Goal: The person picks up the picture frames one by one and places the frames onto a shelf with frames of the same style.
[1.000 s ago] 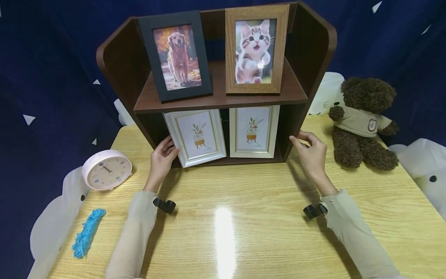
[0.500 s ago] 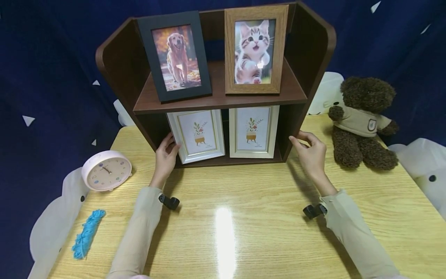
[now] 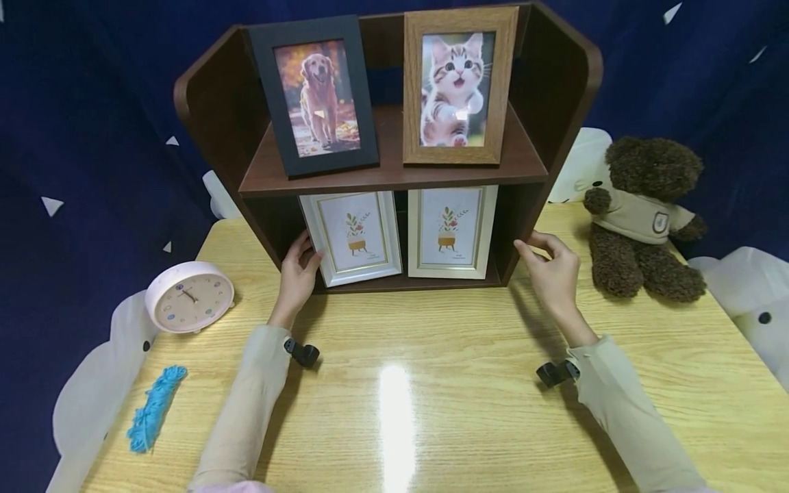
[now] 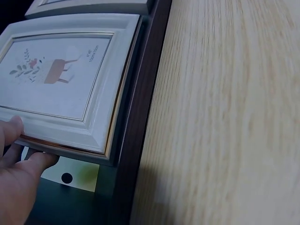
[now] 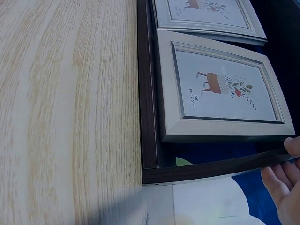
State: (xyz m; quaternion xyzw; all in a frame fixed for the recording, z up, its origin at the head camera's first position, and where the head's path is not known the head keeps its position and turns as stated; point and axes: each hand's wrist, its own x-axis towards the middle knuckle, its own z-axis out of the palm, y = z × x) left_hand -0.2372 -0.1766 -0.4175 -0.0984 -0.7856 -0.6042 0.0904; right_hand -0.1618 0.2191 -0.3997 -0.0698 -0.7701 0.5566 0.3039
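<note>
On the lower level of a dark brown shelf (image 3: 394,181), a white picture frame (image 3: 391,236) with a plant print leans at the left. My left hand (image 3: 298,277) grips its left edge, the thumb on the front and the fingers behind, as the left wrist view shows. Beside it stands a cream picture frame (image 3: 414,233) with the same print, a narrow gap apart. My right hand (image 3: 553,277) pinches the front edge of the shelf's right side panel (image 5: 220,168), the thumb inside and the fingers outside.
Above, a black frame (image 3: 366,96) with a dog photo and a wooden frame (image 3: 413,89) with a kitten photo stand on the upper level. A pink clock (image 3: 191,298) and blue yarn (image 3: 155,409) lie left on the table (image 3: 468,383). A brown teddy bear (image 3: 647,219) sits right.
The left hand has pushed the white frame slightly right and back into the shelf, and its lower edge sits further in. The right hand keeps its hold on the side panel.
</note>
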